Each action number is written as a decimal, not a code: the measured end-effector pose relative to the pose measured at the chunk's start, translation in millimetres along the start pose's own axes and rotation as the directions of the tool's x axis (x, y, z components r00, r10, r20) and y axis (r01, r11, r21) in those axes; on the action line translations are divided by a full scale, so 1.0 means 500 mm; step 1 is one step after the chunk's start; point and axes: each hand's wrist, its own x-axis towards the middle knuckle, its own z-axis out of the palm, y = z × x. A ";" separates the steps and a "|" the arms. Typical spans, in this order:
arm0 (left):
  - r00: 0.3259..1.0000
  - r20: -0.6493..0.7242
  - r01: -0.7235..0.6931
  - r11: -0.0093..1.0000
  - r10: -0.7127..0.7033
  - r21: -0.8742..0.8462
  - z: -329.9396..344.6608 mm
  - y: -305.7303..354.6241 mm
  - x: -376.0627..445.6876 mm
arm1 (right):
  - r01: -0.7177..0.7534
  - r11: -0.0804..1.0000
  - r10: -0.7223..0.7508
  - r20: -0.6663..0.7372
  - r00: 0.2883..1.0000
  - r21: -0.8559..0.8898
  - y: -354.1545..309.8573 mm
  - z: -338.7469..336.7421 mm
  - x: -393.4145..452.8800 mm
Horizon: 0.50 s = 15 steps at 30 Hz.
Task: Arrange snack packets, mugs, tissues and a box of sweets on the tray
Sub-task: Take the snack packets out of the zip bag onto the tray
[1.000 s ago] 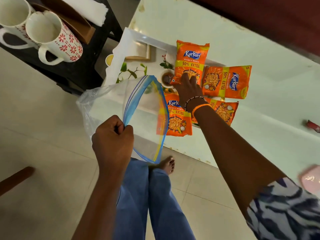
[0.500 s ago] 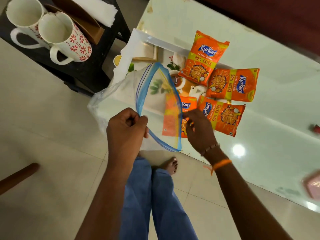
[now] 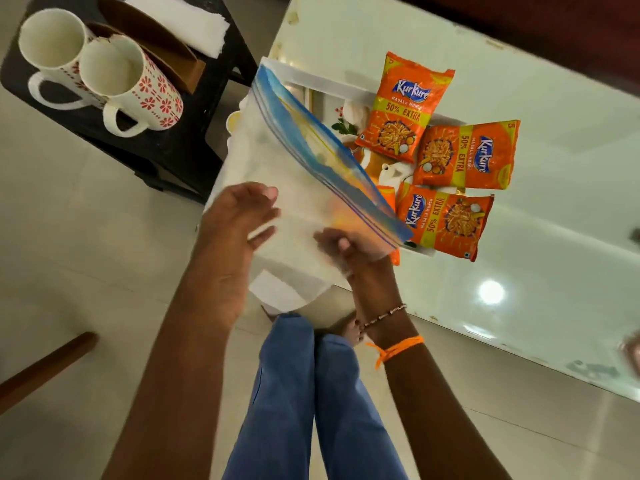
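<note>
Orange snack packets [image 3: 446, 161] on tray [image 3: 332, 85]; right hand [image 3: 349, 251] pinching zip bag [image 3: 304, 188], left hand [image 3: 239, 220] open.

I read three orange packets: packet at 12 o'clock [image 3: 403, 109], "Kurkure", "MASALA MUNCH", "50% EXTRA". Packet at 2 o'clock [image 3: 465, 155], same wording, turned sideways. Packet at 3 o'clock [image 3: 445, 221], same wording, tilted. No other text legible.
</note>
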 end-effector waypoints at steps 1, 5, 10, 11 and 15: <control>0.997 -0.064 -0.043 0.991 0.052 0.130 -0.018 -0.001 0.013 | -0.004 0.992 -0.002 0.048 0.999 0.127 -0.015 -0.011 0.002; 0.993 -0.119 0.038 0.882 0.021 0.470 -0.071 -0.012 0.060 | -0.109 0.924 0.032 0.212 0.977 0.367 -0.079 -0.091 -0.005; 0.888 0.290 0.200 0.867 -0.358 0.456 -0.040 -0.042 0.052 | -0.098 0.900 0.037 0.151 0.988 0.424 -0.112 -0.205 -0.039; 0.869 0.340 0.191 0.876 -0.361 0.443 -0.021 -0.052 0.045 | -0.134 0.887 0.088 0.123 0.989 0.442 -0.119 -0.221 -0.048; 0.883 0.400 0.109 0.937 -0.244 0.332 0.082 -0.078 0.008 | -0.222 0.895 0.281 -0.102 0.954 0.387 -0.096 -0.302 -0.094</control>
